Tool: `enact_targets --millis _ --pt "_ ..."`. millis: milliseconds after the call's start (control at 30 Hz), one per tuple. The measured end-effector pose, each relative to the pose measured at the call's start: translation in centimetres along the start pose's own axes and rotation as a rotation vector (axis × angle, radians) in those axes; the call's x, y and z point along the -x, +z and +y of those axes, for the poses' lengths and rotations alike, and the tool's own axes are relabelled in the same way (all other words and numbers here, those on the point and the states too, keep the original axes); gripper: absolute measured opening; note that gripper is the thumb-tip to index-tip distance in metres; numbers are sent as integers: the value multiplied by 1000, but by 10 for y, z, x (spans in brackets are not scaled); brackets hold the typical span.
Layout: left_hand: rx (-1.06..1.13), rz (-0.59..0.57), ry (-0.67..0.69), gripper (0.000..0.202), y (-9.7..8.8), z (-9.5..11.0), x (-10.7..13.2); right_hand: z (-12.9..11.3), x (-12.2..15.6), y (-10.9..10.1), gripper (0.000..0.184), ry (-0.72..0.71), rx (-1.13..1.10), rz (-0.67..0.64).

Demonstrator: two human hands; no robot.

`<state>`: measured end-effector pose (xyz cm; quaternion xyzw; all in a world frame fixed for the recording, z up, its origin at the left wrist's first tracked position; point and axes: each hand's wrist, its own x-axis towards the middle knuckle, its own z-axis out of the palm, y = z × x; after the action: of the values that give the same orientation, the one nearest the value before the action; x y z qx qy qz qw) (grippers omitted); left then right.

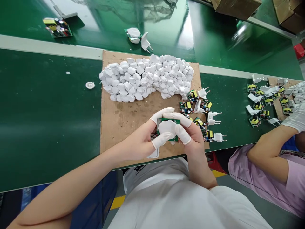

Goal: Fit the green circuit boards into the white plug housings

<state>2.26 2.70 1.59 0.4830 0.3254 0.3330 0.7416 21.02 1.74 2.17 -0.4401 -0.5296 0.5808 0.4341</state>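
Observation:
Between my two hands is a green circuit board (175,121) with a flattened lump of white putty (165,126) on its face. My left hand (149,135) grips the board's left side, its thumb on the putty. My right hand (190,132) grips the right side, thumb pressed near the putty's edge. White finger cots cover the thumbs and forefingers. Below my left hand a white plastic plug piece (154,153) shows, partly hidden. Beyond my hands, many white putty lumps (147,78) lie heaped on a cardboard sheet (124,124).
Several circuit boards with white plugs (200,111) lie right of my hands. Across the pale strip sit a puttied board (133,35) and another board (57,28). A loose finger cot (90,85) lies left. At the right, a co-worker's gloved hand (295,117) is beside more boards.

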Motion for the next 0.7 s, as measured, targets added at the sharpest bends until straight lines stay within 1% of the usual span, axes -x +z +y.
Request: enact_targets --millis 133,233,333,400,533,600,700 --pt "-19 1 -6 79 0 -1 2 4 1 0 48 15 -12 44" --pt "92 23 -77 87 2 0 1 7 0 -2 53 89 -82 29" --pt "215 69 -163 85 4 2 -1 5 0 -2 60 161 -110 15" --pt "222 88 -161 78 4 2 -2 1 0 -1 60 140 -69 15" --pt "198 87 -98 68 2 0 -2 -4 4 1 52 5 32 -10" --pt "208 88 -91 69 2 -1 -1 -3 5 0 48 -34 51 -24" --pt "231 98 -116 74 3 0 -1 0 4 -1 47 -40 21 -25"
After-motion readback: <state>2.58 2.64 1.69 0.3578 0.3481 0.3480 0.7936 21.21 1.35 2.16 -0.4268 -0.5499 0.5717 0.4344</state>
